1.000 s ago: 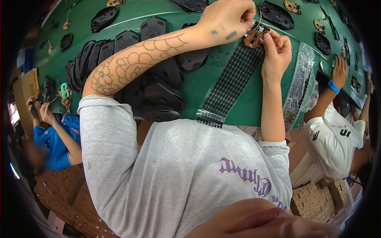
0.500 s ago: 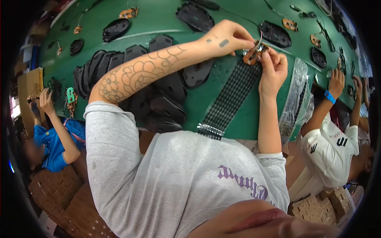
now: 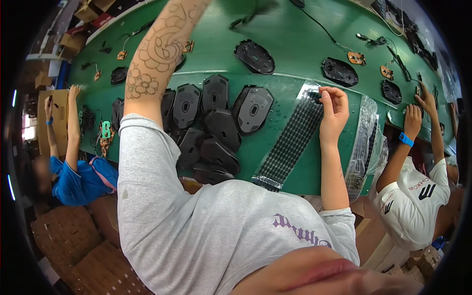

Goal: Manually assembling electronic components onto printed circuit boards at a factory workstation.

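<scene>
My left forearm [image 3: 160, 49] stretches up past the top edge, and its hand is out of view. At the upper right corner of a clear sheet of small black pads [image 3: 294, 135], my right hand [image 3: 334, 105] has its fingers curled in and the fingertips together. Whatever lies between those fingertips, if anything, is hidden. Left of the sheet, several black mouse shells [image 3: 253, 109] lie in a loose pile. Beyond them sit an open mouse shell half [image 3: 254, 56] and another shell half [image 3: 340, 72], with an orange circuit board [image 3: 356, 58] and its cable beside it.
A crumpled clear plastic bag [image 3: 363, 147] lies right of my right forearm. Co-workers sit on both sides, one in a blue shirt [image 3: 81, 182], one in a white shirt [image 3: 413, 201]. More shells, boards and cables are spread over the green table [image 3: 206, 54]. A dark cable near the top edge is blurred.
The small orange circuit board has left my hands. My left arm has swung up and left out of view, while my right hand has come down to the pad sheet. The view has shifted.
</scene>
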`<state>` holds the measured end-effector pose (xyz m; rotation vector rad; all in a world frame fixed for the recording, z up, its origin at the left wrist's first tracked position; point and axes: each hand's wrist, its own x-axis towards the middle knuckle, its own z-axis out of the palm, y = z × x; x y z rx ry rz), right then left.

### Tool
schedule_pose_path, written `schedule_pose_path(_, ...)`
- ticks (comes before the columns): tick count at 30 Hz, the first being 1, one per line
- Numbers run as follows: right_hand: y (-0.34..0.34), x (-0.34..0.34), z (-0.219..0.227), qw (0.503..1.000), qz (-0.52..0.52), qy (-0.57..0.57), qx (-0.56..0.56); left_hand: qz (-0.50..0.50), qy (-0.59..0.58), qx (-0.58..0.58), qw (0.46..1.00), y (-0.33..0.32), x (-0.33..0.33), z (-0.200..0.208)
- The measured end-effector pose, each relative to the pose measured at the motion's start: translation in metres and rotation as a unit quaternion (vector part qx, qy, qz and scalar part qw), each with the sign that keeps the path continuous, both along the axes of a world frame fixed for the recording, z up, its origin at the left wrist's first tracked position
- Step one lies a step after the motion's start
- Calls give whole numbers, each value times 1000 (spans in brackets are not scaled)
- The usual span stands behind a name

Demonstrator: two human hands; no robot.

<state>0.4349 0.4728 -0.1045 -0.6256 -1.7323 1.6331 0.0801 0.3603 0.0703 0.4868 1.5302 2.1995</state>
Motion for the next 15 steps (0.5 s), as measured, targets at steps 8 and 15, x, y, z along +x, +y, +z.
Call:
schedule_pose_path(8,0,3,-4,999,15,-17,29,-71,342,-231,908,-13,2,-67)
schedule_pose_path(15,-3,3,-5,998,31,-40,41,-201,190,-462,842,-19,-22,-148)
